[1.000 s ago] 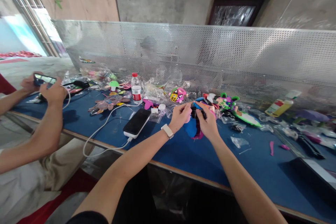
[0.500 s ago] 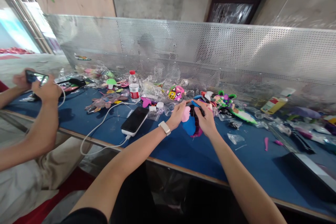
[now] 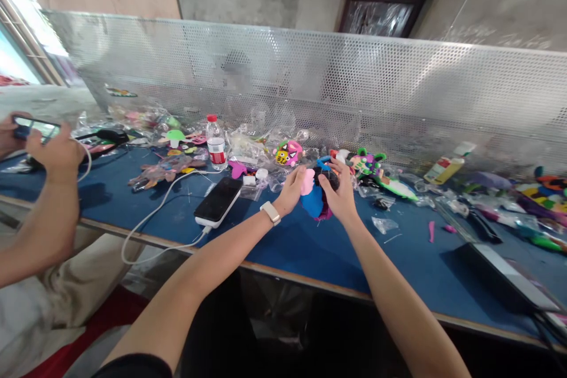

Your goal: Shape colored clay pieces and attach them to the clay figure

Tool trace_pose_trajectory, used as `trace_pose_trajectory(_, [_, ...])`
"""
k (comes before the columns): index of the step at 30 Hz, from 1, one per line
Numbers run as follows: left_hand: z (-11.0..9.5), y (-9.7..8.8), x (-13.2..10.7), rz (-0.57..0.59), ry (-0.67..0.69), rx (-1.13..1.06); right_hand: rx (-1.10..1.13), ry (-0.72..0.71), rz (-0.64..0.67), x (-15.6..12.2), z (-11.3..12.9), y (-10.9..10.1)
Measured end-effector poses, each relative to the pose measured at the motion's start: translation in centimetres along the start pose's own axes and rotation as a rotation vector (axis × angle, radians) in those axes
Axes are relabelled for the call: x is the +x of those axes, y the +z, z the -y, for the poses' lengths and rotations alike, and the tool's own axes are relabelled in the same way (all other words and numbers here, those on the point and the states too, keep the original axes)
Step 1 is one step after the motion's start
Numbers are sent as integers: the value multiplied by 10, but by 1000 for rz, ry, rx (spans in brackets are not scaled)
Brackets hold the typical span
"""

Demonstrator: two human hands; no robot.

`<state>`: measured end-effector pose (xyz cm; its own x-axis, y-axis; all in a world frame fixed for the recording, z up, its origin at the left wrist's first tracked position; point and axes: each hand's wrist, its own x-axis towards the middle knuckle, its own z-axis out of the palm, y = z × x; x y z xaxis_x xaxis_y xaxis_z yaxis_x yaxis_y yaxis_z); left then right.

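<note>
Over the table, both hands hold a clay-like multicoloured piece (image 3: 313, 203) with pink, blue, black and purple parts. My left hand (image 3: 290, 192), with a pale band on the wrist, grips its pink side. Curled over the black rounded part is my right hand (image 3: 341, 189), thumb pressed on its near face. A blue strip (image 3: 325, 162) curves up at the piece's far top. My fingers hide some of it. Just beyond lie a pink and yellow cat-face figure (image 3: 289, 153) and a green-eared figure (image 3: 371, 160).
A phone (image 3: 218, 201) on a white cable, a red-capped bottle (image 3: 216, 144) and plastic wrappings lie left and behind. At right are a yellow bottle (image 3: 445, 169) and a dark box-like object (image 3: 498, 277). A perforated metal screen (image 3: 310, 82) backs the table. Another person's hands (image 3: 53, 144) hold a phone at far left.
The view has shifted slightly, so the scene sits further left. The blue strip now stands out more at the piece's top. Both hands keep their hold.
</note>
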<state>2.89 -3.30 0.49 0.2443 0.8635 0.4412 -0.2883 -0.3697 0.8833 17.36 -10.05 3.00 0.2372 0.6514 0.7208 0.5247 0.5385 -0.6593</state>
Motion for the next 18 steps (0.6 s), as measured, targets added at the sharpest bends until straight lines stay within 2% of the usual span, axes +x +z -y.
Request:
trace_pose_trajectory(3, [-13,-1,-1,-64,116,142,-142,-93,-63,-2,7,-2])
trace_pose_trajectory(8, [-27,-1,-5,-87,280,230,-242,-151,21,-8,16,3])
trace_pose_trajectory(18, [-22,1,-8,-103,302,269,-318,-181,150,-11,10,11])
